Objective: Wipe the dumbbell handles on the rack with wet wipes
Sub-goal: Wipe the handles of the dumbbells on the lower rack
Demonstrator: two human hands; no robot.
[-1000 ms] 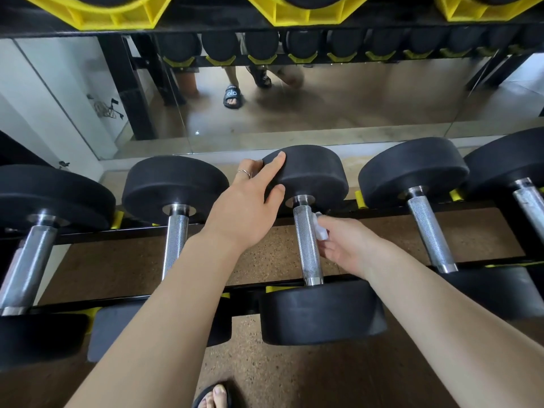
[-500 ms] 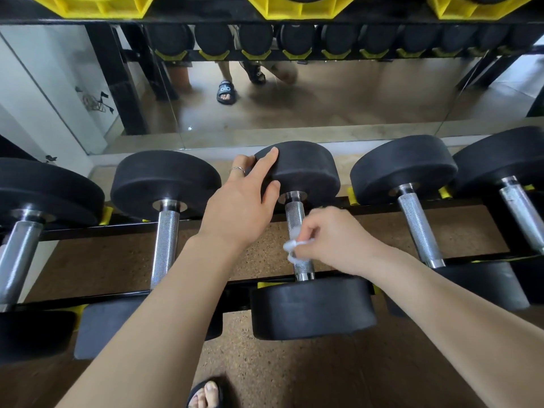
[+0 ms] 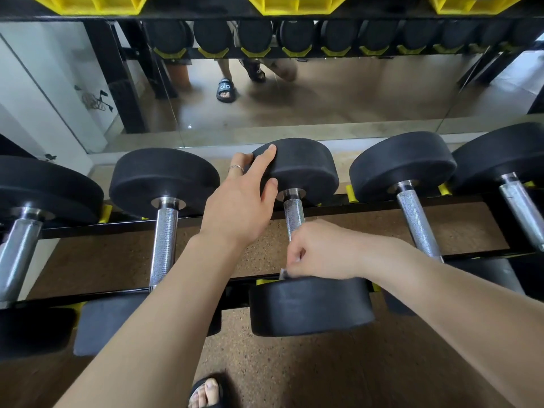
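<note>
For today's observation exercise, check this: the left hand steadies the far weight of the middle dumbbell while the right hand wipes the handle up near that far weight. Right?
Not quite. The head view shows the right hand with the wet wipe low on the handle, by the near weight. The left hand does steady the far weight.

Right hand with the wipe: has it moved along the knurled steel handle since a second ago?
Yes. The right hand slid down the knurled steel handle, from beside its middle toward the near black weight head.

dumbbell (image 3: 297, 172): black heads, knurled steel handle (image 3: 293, 214) | on rack (image 3: 368, 201) | wet wipe (image 3: 285, 272): at handle's near end
</note>
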